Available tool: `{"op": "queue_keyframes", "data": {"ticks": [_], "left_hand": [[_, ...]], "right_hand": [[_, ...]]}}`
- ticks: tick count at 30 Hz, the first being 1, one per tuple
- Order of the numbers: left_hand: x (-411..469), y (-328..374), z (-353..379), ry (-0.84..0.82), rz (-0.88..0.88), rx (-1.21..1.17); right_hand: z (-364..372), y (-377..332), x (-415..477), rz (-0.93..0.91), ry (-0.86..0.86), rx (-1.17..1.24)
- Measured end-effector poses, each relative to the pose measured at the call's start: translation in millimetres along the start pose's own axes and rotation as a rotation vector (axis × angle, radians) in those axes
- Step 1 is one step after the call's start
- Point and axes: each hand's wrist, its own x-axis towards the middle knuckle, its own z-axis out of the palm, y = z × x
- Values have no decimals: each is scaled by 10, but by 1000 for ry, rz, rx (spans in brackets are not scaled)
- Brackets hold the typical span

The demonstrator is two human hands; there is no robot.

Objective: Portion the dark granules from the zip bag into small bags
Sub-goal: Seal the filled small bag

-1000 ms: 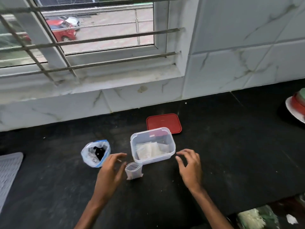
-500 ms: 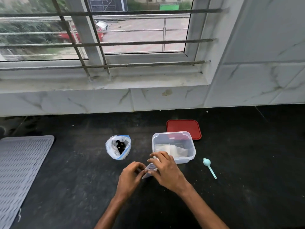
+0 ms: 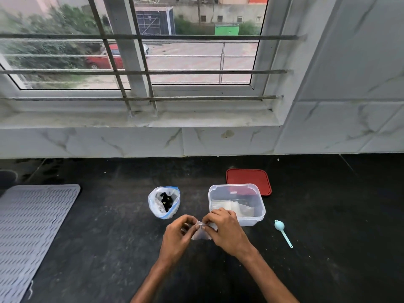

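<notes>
Clear crinkly plastic zip bag (image 3: 164,202), translucent plastic tub (image 3: 237,204), matt red lid (image 3: 248,179), speckled black stone counter (image 3: 109,248).

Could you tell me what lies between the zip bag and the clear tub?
Head view: only bare black counter separates zip bag from clear tub.

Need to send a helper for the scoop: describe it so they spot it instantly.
On the black countertop below the barred window, find the clear plastic container in front of the red lid. Just right of it, lying apart, is the scoop: small, pale blue, round bowl on a thin handle, the only utensil there.
</notes>
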Motion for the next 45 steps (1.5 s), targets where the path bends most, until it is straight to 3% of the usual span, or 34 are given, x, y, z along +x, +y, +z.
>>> {"op": "queue_keyframes", "data": {"ticks": [9, 19, 27, 34, 41, 45], "left_hand": [[34, 3, -9, 58, -15, 51], [87, 37, 55, 142, -61, 7], [107, 68, 155, 88, -55, -15], [135, 125, 181, 160, -71, -58], [122, 122, 276, 127, -67, -68], [88, 106, 347, 125, -97, -90]], "right_hand": [[42, -64, 74, 85, 18, 117], [-3, -11, 89, 149, 54, 92], [-57, 9, 80, 210, 133, -18], [-120, 140, 56, 311, 74, 212], [-126, 207, 16, 330, 149, 29], [-194, 290, -59, 308, 56, 57]]}}
